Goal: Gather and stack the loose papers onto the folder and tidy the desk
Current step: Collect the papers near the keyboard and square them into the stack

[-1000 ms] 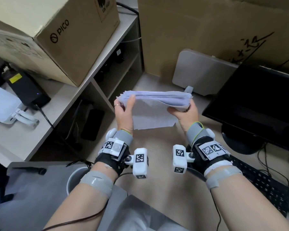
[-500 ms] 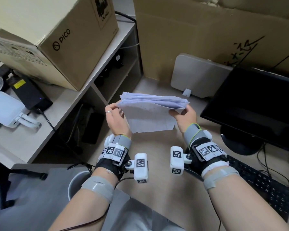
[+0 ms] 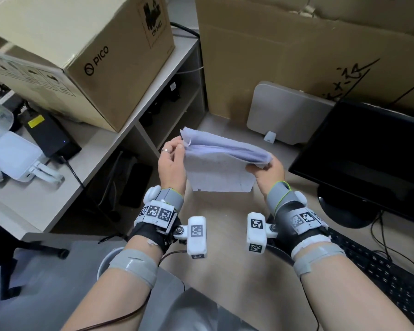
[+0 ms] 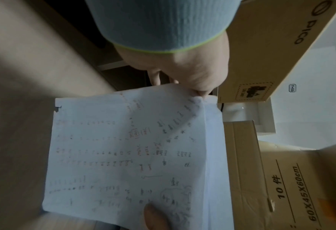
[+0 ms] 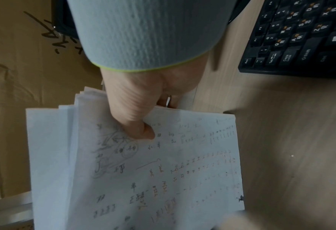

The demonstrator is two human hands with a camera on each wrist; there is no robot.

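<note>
Paper stack [image 3: 227, 151] held in air above desk [image 3: 225, 259], near its back edge, in front of grey folder [image 3: 287, 115] leaning on cardboard box [image 3: 296, 56]. Sheets thin, limp, light; bottom sheet [image 3: 220, 175] hangs down loose, edges ragged, uneven. Likely slips or fans if grip slackens; best held at both short ends. Left hand [image 3: 171, 161] pinches left end at top corner, right hand [image 3: 269, 170] clamps right end, thumb on handwritten face. Monitor [image 3: 368, 151] right, keyboard [image 3: 380, 266] by front-right edge.

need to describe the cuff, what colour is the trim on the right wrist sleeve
Yellow-green edging on a pale grey-blue ribbed wrist sleeve; right wrist view shows it best.
</note>
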